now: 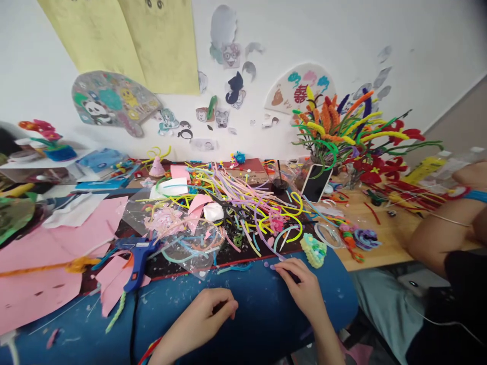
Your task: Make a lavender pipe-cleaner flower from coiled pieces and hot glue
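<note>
My left hand (pixel 207 315) rests over the blue mat (pixel 254 309), its fingers curled loosely in and nothing showing in them. My right hand (pixel 300 285) reaches to the far edge of the mat, thumb and fingertips pinched at a small purple piece (pixel 272 267). Another purple bit (pixel 266 264) lies beside it. Just right of that hand sits a pale green fuzzy craft piece (pixel 314 250) with beads. Beyond my hands spreads a heap of pastel pipe cleaners (pixel 239 195). A blue hot glue gun (pixel 140 258) lies to the left.
Pink sheets (pixel 41 253) cover the left side. A phone (pixel 317 183) leans upright before a large bunch of pipe-cleaner flowers (pixel 338 126). A white block (pixel 213 211) and a plastic bag (pixel 198 248) lie amid the heap. At right is another person's arm (pixel 433 233).
</note>
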Tool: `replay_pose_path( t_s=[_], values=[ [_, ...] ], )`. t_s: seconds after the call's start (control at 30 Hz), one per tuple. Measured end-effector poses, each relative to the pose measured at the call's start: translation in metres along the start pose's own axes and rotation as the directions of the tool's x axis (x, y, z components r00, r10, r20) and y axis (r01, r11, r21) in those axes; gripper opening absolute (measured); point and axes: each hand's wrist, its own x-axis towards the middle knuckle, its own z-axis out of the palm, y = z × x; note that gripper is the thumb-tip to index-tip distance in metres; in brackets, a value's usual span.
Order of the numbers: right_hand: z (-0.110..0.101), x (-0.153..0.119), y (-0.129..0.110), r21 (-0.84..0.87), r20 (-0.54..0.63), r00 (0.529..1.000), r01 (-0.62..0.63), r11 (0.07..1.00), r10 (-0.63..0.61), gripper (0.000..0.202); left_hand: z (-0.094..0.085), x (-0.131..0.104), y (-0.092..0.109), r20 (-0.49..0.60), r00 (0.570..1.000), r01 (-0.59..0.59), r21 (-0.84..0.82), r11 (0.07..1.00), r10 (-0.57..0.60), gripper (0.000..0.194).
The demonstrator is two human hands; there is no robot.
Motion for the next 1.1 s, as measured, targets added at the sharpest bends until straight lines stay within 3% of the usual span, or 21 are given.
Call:
replay_pose_path(
  t_s=[0.3, 0.43, 0.5, 0.6, 0.7, 0.83, 0.9, 0.97, 1.1],
  values=[
    [0.016, -0.006, 0.009, -0.046, -0.081, 0.995, 0.06, 0.997, -0.063, 0.02, 0.0, 0.004, -0.003, -0.004, 1.0, 0.012, 0.018, 1.0, -0.012, 0.037],
    [0.012, -0.004, 0.006, -0.036, -0.082, 0.996, 0.038, 0.999, -0.04, 0.018, 0.005, 0.004, -0.001, -0.022, 1.0, 0.017, 0.042, 0.999, -0.016, 0.035],
    [0.007, -0.003, -0.002, -0.01, -0.074, 0.997, 0.001, 1.0, -0.002, 0.017, 0.008, 0.005, 0.002, -0.061, 0.998, 0.003, 0.044, 0.999, 0.0, 0.035],
    [0.003, -0.003, -0.024, 0.118, -0.054, 0.993, -0.099, 0.988, 0.106, 0.015, 0.017, 0.011, 0.008, -0.202, 0.978, -0.058, 0.013, 0.998, 0.059, 0.028],
    [0.007, -0.007, -0.056, 0.307, -0.013, 0.98, -0.187, 0.933, 0.2, 0.019, 0.027, 0.017, 0.017, -0.394, 0.9, -0.209, -0.019, 0.978, 0.185, 0.007],
    [0.016, -0.016, -0.089, 0.488, 0.081, 0.952, -0.296, 0.821, 0.295, 0.023, 0.032, 0.02, 0.027, -0.605, 0.697, -0.446, 0.056, 0.893, 0.386, 0.016],
    [0.017, -0.018, -0.096, 0.514, 0.117, 0.947, -0.316, 0.797, 0.3, 0.023, 0.029, 0.017, 0.029, -0.62, 0.652, -0.494, 0.091, 0.865, 0.437, 0.019],
    [0.015, -0.018, -0.098, 0.517, 0.145, 0.951, -0.307, 0.799, 0.272, 0.022, 0.024, 0.012, 0.03, -0.599, 0.664, -0.508, 0.079, 0.858, 0.448, 0.021],
    [0.003, -0.012, -0.1, 0.504, 0.172, 0.973, -0.222, 0.835, 0.155, 0.014, 0.017, 0.002, 0.03, -0.543, 0.747, -0.481, -0.045, 0.876, 0.382, 0.014]
  ],
)
